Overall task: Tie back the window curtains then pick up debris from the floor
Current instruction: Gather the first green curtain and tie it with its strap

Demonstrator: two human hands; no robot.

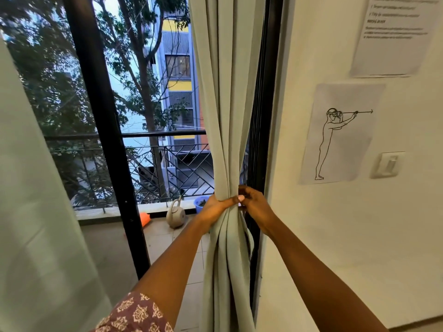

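No text could be read. A printed sheet [395, 34] taped to the wall at the upper right of the frame carried several lines of print, all too blurred to make out. Below it, a second sheet [340, 135] bore only a line drawing of a standing figure and an arrow, without lettering.

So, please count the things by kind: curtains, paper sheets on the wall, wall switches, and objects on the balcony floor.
Curtains: 2
Paper sheets: 2
Wall switches: 1
Balcony objects: 3, watering can, blue tub, orange item
Total: 8
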